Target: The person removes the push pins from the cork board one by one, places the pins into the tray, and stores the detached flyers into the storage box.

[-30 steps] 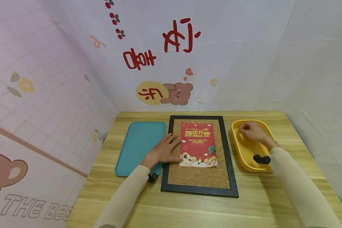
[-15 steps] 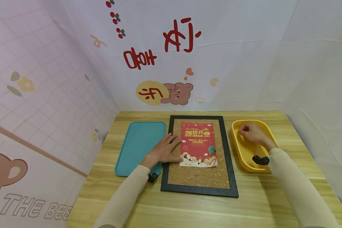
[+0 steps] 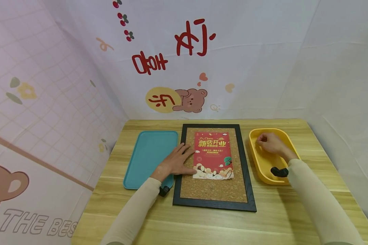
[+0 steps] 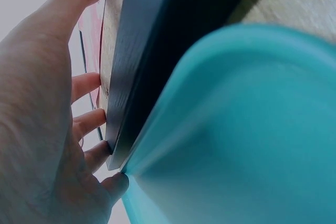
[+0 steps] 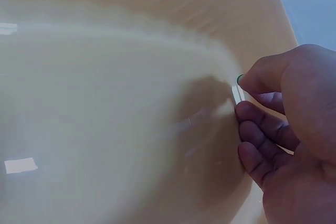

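Note:
My left hand (image 3: pixel 176 161) lies spread over the left side of a black-framed cork board (image 3: pixel 213 190). Its thumb and fingertips press at the left edge of a red poster (image 3: pixel 214 154) with gold lettering, flat on the cork. The left wrist view shows the little finger by the blue tray's rim (image 4: pixel 126 174). My right hand (image 3: pixel 273 143) is inside a yellow basin (image 3: pixel 265 173), near its far left wall. In the right wrist view its curled thumb and fingers pinch a small green thing (image 5: pixel 240 79), mostly hidden at the thumb tip.
A shallow blue tray (image 3: pixel 153 156) stands left of the board, close against its frame. The wooden table (image 3: pixel 214 228) extends toward me. A printed white cloth (image 3: pixel 248 85) hangs behind, with another at the left side.
The right forearm has shifted slightly left, its hand staying at the same spot in the basin. The left hand, poster and board keep their places.

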Action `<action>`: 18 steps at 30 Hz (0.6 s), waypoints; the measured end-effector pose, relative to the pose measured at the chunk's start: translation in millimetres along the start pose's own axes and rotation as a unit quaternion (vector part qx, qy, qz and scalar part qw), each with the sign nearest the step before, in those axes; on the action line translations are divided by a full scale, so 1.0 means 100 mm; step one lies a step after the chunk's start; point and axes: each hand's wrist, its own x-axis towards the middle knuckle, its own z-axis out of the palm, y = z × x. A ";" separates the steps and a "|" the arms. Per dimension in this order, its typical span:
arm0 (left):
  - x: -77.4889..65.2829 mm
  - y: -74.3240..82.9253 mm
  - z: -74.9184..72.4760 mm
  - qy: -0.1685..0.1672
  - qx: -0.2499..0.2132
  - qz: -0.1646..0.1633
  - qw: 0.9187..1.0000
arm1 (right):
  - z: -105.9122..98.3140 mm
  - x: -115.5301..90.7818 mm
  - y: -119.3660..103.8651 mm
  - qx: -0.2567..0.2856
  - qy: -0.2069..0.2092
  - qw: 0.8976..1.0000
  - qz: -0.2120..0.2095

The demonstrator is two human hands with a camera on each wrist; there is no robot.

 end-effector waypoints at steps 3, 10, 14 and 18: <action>0.00 0.00 0.00 -0.002 0.003 -0.001 1.000 | 0.01 0.01 0.01 -0.007 0.002 1.000 0.001; 0.01 -0.01 0.02 -0.003 0.014 -0.008 1.000 | 0.02 0.03 -0.01 -0.020 0.006 1.000 -0.004; 0.01 -0.01 0.02 -0.001 0.015 -0.008 1.000 | 0.01 0.04 -0.02 -0.025 0.006 1.000 -0.008; 0.01 -0.01 0.02 -0.003 0.017 -0.008 1.000 | 0.02 0.05 -0.01 -0.034 0.008 0.999 -0.013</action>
